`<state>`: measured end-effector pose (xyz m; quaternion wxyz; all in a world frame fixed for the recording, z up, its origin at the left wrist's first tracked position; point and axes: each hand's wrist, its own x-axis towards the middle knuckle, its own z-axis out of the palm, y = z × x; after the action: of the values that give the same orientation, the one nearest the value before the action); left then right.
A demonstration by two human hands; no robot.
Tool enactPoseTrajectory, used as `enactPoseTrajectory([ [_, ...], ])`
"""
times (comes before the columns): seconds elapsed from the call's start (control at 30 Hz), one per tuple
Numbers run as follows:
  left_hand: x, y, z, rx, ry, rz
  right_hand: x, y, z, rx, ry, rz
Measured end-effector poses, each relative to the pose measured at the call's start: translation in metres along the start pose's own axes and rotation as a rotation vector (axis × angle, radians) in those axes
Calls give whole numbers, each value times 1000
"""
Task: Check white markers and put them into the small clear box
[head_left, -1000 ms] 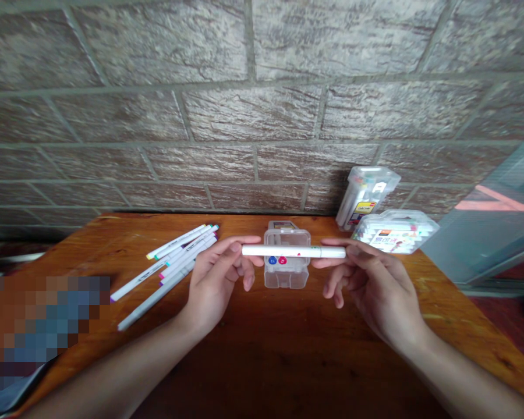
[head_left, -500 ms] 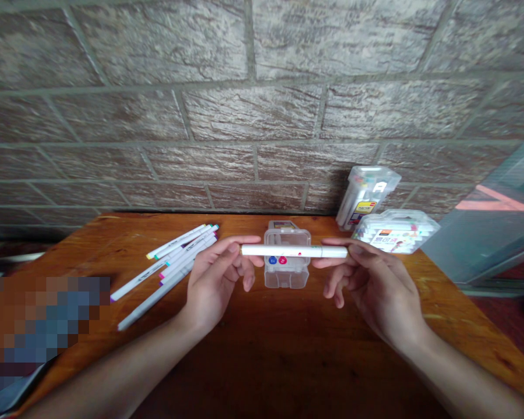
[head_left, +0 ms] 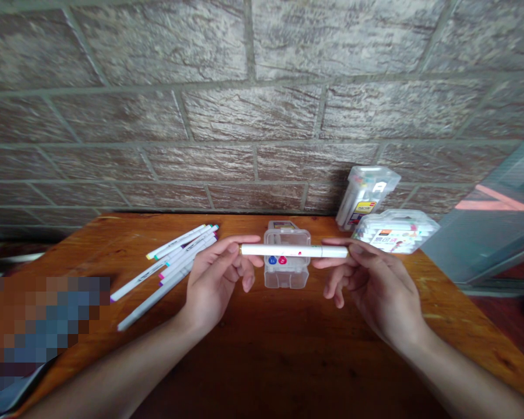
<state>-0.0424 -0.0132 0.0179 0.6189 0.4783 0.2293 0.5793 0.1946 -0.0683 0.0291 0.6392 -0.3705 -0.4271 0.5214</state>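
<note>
A white marker (head_left: 283,251) is held level above the table, with a small red mark on its barrel. My left hand (head_left: 216,273) pinches its left end between thumb and fingers. At the other end, my right hand (head_left: 378,285) grips the tip in the same way. Behind and partly hidden by the marker stands a clear plastic case (head_left: 287,278), its lid up, with a blue and a red round sticker. Several white markers (head_left: 174,267) with coloured ends lie in a loose bunch left of my left hand.
On the wooden table (head_left: 262,349), a tall clear marker box (head_left: 364,195) and a clear handled case of markers (head_left: 397,233) stand at the back right. A brick wall (head_left: 201,110) rises behind the table. A pixelated dark object (head_left: 39,337) lies at the left front.
Both hands and the marker stay almost still. The marker seems slightly rotated about its length; nothing else has visibly moved.
</note>
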Motion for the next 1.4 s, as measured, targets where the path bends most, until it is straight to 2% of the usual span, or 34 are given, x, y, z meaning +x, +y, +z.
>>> enactPoseTrajectory([
  [0.2,1,-1,0,30,20,5,0,0,-2,-12,-15,-30],
  [0.5,1,-4,-2,98,-12,35,0,3,-1,-62,-30,-70],
  [0.83,0,-9,-6,253,-22,53,3,4,0,-167,-20,-115],
  [1.1,0,-3,-1,454,8,119,1,4,1,-266,-17,-136],
  [1.4,0,-2,2,487,21,111,0,8,-1,-316,9,-176],
])
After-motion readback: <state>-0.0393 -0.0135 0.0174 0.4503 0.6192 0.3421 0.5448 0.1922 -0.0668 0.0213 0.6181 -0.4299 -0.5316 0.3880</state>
